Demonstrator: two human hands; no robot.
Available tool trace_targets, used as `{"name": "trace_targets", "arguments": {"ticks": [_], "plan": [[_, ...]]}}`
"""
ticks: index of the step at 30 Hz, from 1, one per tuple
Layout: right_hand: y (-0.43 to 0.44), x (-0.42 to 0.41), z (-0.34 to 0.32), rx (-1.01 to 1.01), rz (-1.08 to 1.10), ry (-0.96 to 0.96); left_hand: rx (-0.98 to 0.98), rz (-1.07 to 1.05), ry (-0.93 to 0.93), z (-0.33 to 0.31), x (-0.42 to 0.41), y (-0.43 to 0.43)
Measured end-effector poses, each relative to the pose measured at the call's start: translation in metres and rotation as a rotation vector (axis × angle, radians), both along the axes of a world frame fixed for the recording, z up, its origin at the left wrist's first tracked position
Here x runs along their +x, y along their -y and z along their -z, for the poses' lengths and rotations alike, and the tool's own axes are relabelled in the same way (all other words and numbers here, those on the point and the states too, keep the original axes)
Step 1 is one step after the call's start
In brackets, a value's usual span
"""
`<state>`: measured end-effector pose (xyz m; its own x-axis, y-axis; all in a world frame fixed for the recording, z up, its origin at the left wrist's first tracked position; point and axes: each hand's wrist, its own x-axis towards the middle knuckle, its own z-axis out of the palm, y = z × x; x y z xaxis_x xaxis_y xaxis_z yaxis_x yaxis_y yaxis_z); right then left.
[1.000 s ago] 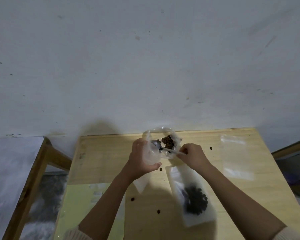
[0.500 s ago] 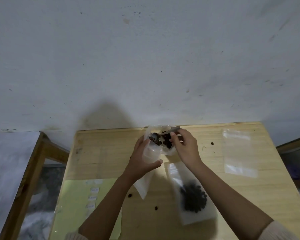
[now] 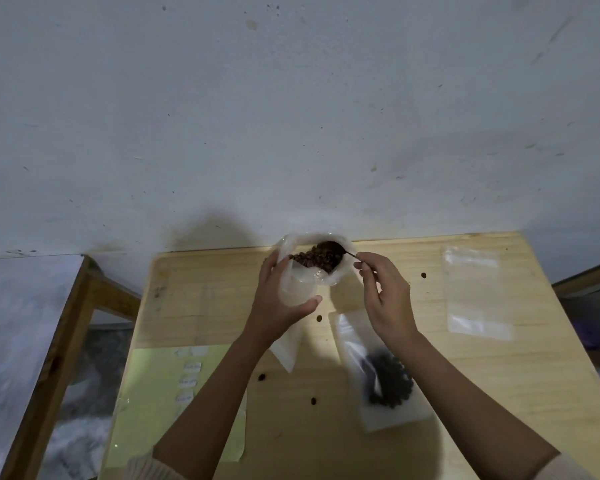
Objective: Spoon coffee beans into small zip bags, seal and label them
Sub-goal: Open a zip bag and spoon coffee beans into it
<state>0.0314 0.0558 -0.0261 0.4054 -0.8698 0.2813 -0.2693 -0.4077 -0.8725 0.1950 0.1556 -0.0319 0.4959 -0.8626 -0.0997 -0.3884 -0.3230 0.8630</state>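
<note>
In the lower left of the frame, a yellow-green sheet [image 3: 160,410] with small white labels [image 3: 189,382] lies on the wooden table [image 3: 534,375]. At the centre, the left hand [image 3: 276,306] holds a small zip bag [image 3: 296,291] upright, with fingers and thumb curled around it. Just behind, an open plastic bag [image 3: 333,277] shows brown coffee beans [image 3: 314,262]. The spoon [image 3: 347,252] reaches into these beans, and the right hand [image 3: 388,299] pinches its handle with the fingertips. Below this hand, a filled bag [image 3: 388,382] lies flat. A few loose beans [image 3: 319,318] are scattered on the table. At the right, empty clear bags [image 3: 475,296] lie flat.
</note>
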Motion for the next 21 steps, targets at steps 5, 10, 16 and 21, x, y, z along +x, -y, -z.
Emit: {"name": "trace_targets", "arguments": {"ticks": [5, 10, 16, 21], "plan": [[-0.004, 0.003, 0.002, 0.233, 0.183, 0.043, 0.044, 0.114, 0.051, -0.003, -0.006, 0.005], [0.000, 0.005, 0.010, 0.632, 0.417, 0.270, 0.117, 0.157, 0.035, 0.002, -0.006, -0.002], [0.011, 0.011, 0.005, 0.916, 0.496, 0.422, 0.185, 0.173, 0.018, 0.010, -0.006, -0.004], [0.021, 0.003, -0.006, 0.866, 0.453, 0.459, 0.198, 0.133, 0.011, 0.014, -0.007, -0.003]]}}
